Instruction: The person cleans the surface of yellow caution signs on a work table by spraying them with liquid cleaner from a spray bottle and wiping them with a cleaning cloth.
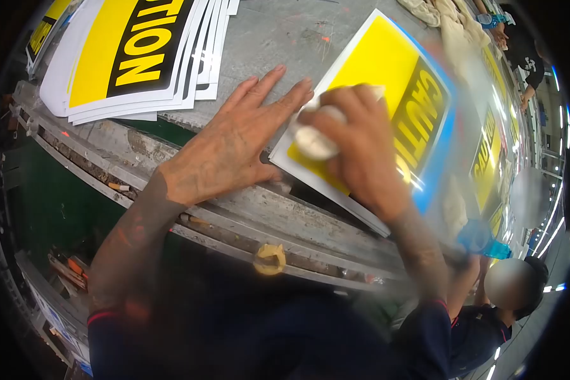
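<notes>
A yellow and black caution sign (361, 57) with white borders lies at an angle on top of other sheets on the grey table (278, 38). My left hand (228, 142) is spread with its fingers apart, its fingertips by the sign's left edge. Over the lower left part of the sign, my right hand (361, 139) is curled round a wadded white cloth (316, 140), both blurred by motion. A blue border or sheet (434, 171) shows along the sign's right side.
Stacked caution signs (88, 69) lie at upper left. A metal rail (310, 234) with a tape roll (270, 259) runs along the near edge. More signs (484, 161), cloths (453, 31) and a blue bottle (478, 238) are rightward. A co-worker (481, 323) is at lower right; another (525, 57) at upper right.
</notes>
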The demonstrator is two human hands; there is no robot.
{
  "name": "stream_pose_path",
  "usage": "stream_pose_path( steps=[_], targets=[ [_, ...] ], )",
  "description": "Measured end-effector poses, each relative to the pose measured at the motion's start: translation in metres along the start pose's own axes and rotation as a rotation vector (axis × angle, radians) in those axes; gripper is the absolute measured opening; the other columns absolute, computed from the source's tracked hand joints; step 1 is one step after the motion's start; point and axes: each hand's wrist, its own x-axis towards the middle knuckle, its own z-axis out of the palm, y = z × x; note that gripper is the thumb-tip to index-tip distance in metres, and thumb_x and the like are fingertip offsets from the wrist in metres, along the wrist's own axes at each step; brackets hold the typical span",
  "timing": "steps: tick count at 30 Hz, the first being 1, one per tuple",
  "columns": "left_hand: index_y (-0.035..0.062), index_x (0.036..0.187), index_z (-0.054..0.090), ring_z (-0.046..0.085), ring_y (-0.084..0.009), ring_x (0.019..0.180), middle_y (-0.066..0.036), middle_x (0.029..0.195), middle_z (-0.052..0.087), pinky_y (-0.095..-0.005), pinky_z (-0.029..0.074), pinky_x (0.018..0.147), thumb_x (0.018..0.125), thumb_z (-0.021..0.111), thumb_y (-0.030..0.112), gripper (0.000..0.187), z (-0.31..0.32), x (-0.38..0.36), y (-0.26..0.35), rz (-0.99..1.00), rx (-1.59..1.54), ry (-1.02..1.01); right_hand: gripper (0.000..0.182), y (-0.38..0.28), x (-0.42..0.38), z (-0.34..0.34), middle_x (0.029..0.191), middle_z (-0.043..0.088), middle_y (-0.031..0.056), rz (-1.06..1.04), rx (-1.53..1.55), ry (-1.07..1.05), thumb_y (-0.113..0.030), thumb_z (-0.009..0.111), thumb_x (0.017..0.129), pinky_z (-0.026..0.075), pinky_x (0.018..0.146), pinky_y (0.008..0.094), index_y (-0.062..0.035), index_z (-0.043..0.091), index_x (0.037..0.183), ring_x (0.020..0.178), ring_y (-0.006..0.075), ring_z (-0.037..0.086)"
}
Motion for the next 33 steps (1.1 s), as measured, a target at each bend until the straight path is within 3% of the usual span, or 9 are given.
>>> stream_pose_path(
  steps=[5,10,14,15,17,20,25,30,33],
  targets=[
    [0.0159,0.176,0.033,0.016,-0.0353,0.172,-0.012,0.181,0.034,-0.0601,0.019,0.140,0.069,0.099,0.034,0.127,0.003,0.000,-0.001,0.017,0.038,0.056,0.022,-0.022,-0.014,0.003,0.115,0.062,0.0012,-0.066,0.140,-0.103,-0.016,0.077,0.088,0.047,0.089,0.0480,-0.0182,0.079,0.110,0.111,0.0267,0.058],
    [0.0136,0.174,0.036,0.018,-0.0394,0.171,-0.012,0.181,0.035,-0.0588,0.021,0.140,0.072,0.096,0.016,0.118,-0.003,0.000,0.007,-0.007,-0.044,0.046,0.029,-0.015,-0.031,-0.027,0.117,0.063,0.0026,-0.077,0.122,-0.289,-0.011,0.078,0.082,0.049,0.094,0.0481,-0.0180,0.079,0.110,0.113,0.0277,0.058],
    [0.0098,0.175,0.036,0.020,-0.0422,0.170,-0.016,0.179,0.037,-0.0568,0.025,0.137,0.073,0.095,0.015,0.118,-0.008,0.005,0.012,-0.024,0.009,0.020,0.024,-0.017,-0.015,-0.004,0.115,0.063,0.0064,-0.062,0.112,-0.150,-0.009,0.075,0.082,0.050,0.093,0.0484,-0.0122,0.078,0.106,0.117,0.0290,0.059],
    [0.0038,0.171,0.037,0.026,-0.0450,0.167,-0.023,0.173,0.043,-0.0575,0.026,0.136,0.074,0.095,0.009,0.113,-0.005,0.004,0.010,-0.026,0.023,0.048,0.018,-0.019,-0.010,0.008,0.112,0.062,0.0062,-0.076,0.112,-0.028,-0.011,0.074,0.085,0.050,0.091,0.0459,-0.0112,0.077,0.102,0.116,0.0284,0.059],
    [0.0093,0.173,0.037,0.024,-0.0427,0.168,-0.019,0.177,0.039,-0.0565,0.027,0.137,0.071,0.097,0.008,0.118,-0.007,0.007,0.015,-0.028,0.038,0.033,0.016,-0.020,-0.009,0.011,0.113,0.063,0.0056,-0.085,0.129,0.005,-0.013,0.072,0.088,0.050,0.092,0.0444,-0.0120,0.079,0.102,0.115,0.0270,0.059],
    [0.0161,0.174,0.037,0.022,-0.0401,0.169,-0.014,0.179,0.037,-0.0558,0.025,0.139,0.067,0.100,0.012,0.124,-0.011,0.008,0.024,-0.109,0.049,-0.049,0.015,-0.008,-0.035,-0.007,0.114,0.064,0.0037,-0.083,0.175,-0.126,-0.015,0.071,0.094,0.051,0.095,0.0436,-0.0148,0.082,0.104,0.115,0.0246,0.060],
    [0.0195,0.174,0.037,0.019,-0.0382,0.170,-0.010,0.181,0.034,-0.0557,0.023,0.140,0.064,0.101,0.017,0.128,-0.010,0.007,0.025,-0.146,0.018,-0.033,0.030,0.014,-0.115,-0.059,0.117,0.063,0.0014,0.013,0.188,-0.349,-0.011,0.082,0.083,0.050,0.100,0.0449,-0.0189,0.080,0.111,0.116,0.0248,0.060],
    [0.0199,0.173,0.039,0.020,-0.0372,0.171,-0.011,0.181,0.036,-0.0561,0.023,0.140,0.064,0.101,0.015,0.125,-0.008,0.007,0.025,-0.181,-0.004,-0.018,0.027,0.018,-0.171,-0.114,0.114,0.064,0.0038,0.156,0.111,-0.622,-0.009,0.081,0.081,0.050,0.100,0.0447,-0.0164,0.080,0.107,0.117,0.0262,0.061],
    [0.0173,0.173,0.039,0.019,-0.0374,0.171,-0.015,0.178,0.039,-0.0576,0.021,0.140,0.064,0.101,0.014,0.126,-0.014,0.010,0.023,-0.005,0.037,-0.047,0.027,0.026,-0.172,-0.143,0.112,0.065,0.0063,0.198,0.146,-0.698,-0.008,0.082,0.079,0.051,0.098,0.0456,-0.0127,0.081,0.106,0.113,0.0294,0.063]
  ],
)
